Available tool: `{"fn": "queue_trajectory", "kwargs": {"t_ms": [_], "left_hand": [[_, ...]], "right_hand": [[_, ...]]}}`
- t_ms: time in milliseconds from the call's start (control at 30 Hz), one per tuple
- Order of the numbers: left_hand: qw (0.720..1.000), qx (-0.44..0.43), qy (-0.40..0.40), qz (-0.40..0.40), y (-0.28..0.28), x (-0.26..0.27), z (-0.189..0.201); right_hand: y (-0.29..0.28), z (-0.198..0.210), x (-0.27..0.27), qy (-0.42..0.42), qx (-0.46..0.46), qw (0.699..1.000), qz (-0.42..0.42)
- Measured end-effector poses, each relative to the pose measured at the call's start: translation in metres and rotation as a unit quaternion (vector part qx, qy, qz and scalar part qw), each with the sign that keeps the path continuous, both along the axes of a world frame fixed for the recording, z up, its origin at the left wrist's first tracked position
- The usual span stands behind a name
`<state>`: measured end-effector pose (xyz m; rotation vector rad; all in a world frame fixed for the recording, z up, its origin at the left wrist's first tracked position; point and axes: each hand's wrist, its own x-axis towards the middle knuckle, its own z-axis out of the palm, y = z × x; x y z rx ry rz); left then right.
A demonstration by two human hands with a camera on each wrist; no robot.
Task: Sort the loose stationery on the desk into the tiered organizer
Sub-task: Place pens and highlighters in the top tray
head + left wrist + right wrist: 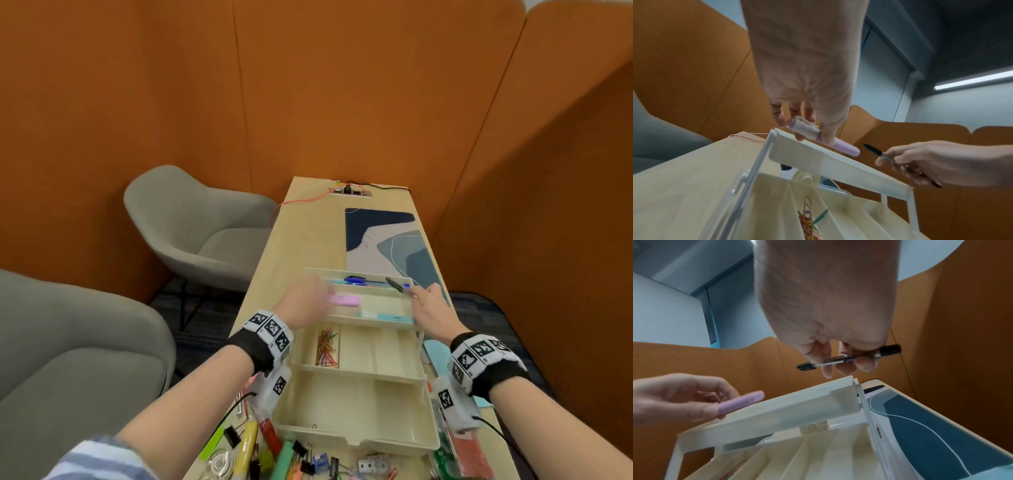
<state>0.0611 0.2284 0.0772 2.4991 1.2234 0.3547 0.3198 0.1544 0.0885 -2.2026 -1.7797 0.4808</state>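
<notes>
The cream tiered organizer [356,438] stands on the desk in front of me. My left hand [305,301] holds a pink highlighter [345,300] above the left of the top tier [838,164]; the fingers pinch its ribbed end [807,128]. My right hand [428,305] pinches a black pen [849,359] over the top tier's right end [846,395]. Blue pens [356,281] lie in the top tier's back compartment. Coloured paper clips [327,347] sit in the middle tier.
Loose stationery lies along the near desk edge: binder clips [301,455], a yellow marker [248,442], a green marker [284,462], tape rolls [219,462]. A blue patterned mat [387,246] lies behind the organizer. Grey chairs [195,226] stand left; orange partitions surround the desk.
</notes>
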Motion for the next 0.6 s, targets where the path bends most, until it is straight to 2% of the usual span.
{"fn": "queue_trajectory", "kwargs": {"t_ms": [133, 267, 367, 500, 600], "left_hand": [[0.998, -0.018, 0.054, -0.008, 0.006, 0.010, -0.002], [0.999, -0.045, 0.025, 0.010, 0.011, 0.010, -0.003], [0.997, -0.081, 0.005, 0.008, 0.009, 0.007, -0.001], [0.998, -0.058, -0.007, 0.014, 0.005, -0.003, -0.008], [0.996, -0.078, -0.017, 0.028, 0.002, -0.002, -0.010]], "right_hand": [[0.007, 0.007, 0.007, 0.032, 0.069, 0.997, -0.021], [0.016, 0.017, 0.007, 0.063, 0.129, 0.989, -0.038], [0.032, 0.019, 0.001, 0.025, 0.102, 0.994, -0.024], [0.062, 0.014, -0.017, -0.052, 0.069, 0.996, -0.012], [0.076, 0.009, -0.027, -0.110, 0.046, 0.993, 0.009]]}}
